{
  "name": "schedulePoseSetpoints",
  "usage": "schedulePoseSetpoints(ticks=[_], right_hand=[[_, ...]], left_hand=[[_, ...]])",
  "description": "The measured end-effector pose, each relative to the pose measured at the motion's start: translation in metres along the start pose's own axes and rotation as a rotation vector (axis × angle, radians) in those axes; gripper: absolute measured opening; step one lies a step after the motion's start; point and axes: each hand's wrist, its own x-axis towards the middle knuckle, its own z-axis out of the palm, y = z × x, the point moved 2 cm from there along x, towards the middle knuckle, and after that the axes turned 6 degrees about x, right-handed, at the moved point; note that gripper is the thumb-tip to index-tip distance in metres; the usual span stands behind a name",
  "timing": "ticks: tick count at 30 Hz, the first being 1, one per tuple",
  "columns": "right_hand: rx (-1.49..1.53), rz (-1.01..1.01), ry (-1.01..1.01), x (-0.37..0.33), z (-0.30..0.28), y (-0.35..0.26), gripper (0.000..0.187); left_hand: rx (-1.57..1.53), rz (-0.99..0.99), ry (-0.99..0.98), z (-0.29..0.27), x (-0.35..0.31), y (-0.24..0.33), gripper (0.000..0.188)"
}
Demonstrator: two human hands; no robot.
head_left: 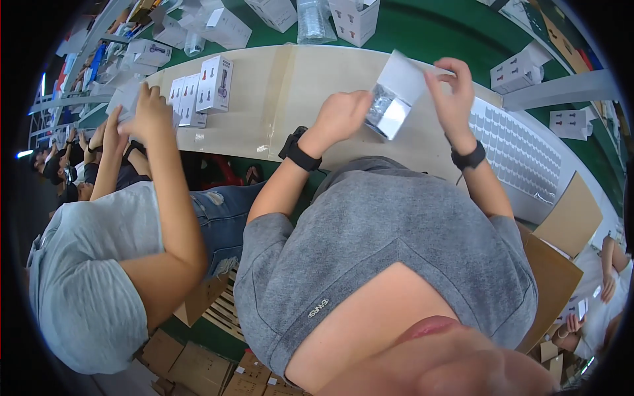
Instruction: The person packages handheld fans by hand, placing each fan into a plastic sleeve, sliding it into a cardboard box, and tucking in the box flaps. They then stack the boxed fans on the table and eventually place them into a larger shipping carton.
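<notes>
A small white carton [389, 120] is tilted above the table in front of me, its top flap [404, 74] raised. Clear plastic wrapping [381, 103] shows inside its mouth; what it wraps cannot be made out. My left hand [343, 117] grips the carton by its left side, the thumb near the opening. At the flap's right edge is my right hand [454, 99], its fingers loosely curled and apart, with the thumb close to or touching the flap. Both wrists wear black bands.
Printed white boxes [214, 84] stand on the table [264, 99] to the left. A sheet of white labels [518, 145] lies right, near an open cardboard box [568, 214]. More boxes [356, 20] line the far side. At my left, a co-worker's hands [142, 115] hold a white box.
</notes>
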Motion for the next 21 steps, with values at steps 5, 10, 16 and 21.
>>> schedulePoseSetpoints(ticks=[5,10,16,21], right_hand=[[-0.341,-0.575,-0.58,-0.034,0.011,-0.04,0.033],[-0.425,-0.566,-0.627,-0.048,-0.012,-0.025,0.022],[-0.398,-0.46,-0.466,-0.076,-0.02,-0.009,0.019],[-0.438,-0.463,-0.56,-0.047,-0.007,-0.017,0.023]], left_hand=[[-0.074,-0.224,0.034,-0.003,-0.001,-0.005,0.023],[0.018,-0.258,0.104,0.0,-0.013,-0.009,0.022],[0.242,0.28,0.449,-0.006,-0.005,0.025,0.017],[0.36,0.388,0.058,0.009,-0.001,0.038,0.029]])
